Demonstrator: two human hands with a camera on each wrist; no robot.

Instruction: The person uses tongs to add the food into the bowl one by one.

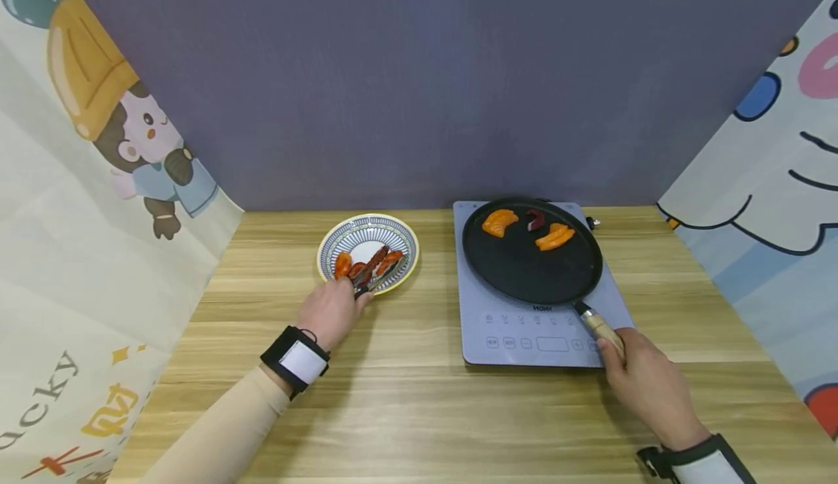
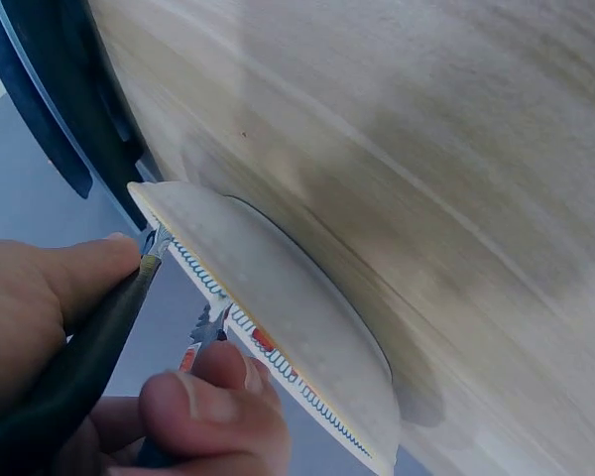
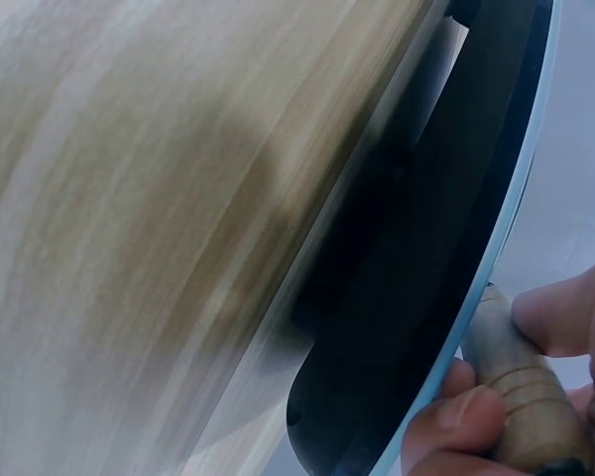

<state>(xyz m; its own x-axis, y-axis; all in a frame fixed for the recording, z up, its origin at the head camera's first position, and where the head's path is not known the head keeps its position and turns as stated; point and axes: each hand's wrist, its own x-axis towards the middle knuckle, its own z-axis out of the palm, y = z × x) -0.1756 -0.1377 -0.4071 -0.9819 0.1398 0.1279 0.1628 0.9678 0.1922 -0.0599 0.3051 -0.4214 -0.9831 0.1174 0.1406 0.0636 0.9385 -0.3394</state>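
Observation:
My left hand (image 1: 330, 313) grips black-handled metal tongs (image 2: 89, 347) at the near side of a patterned, yellow-rimmed plate (image 1: 411, 236). The tongs' tips reach over the plate among dark red and orange food pieces (image 1: 372, 264). In the left wrist view, the thumb lies along one handle and curled fingers hold the other. My right hand (image 1: 651, 382) wraps round the wooden handle (image 1: 604, 332) of a black flat pan (image 1: 530, 273). Two orange pieces (image 1: 555, 236) and a dark red piece (image 1: 535, 219) lie in the pan's far half.
Beneath the pan is a grey induction cooktop (image 1: 478, 331), its touch controls along the near edge. Plate and cooktop stand apart on a wood-grain table (image 1: 419, 411). A dark grey panel (image 1: 419, 91) rises behind, with printed cloths (image 1: 78, 266) at both sides.

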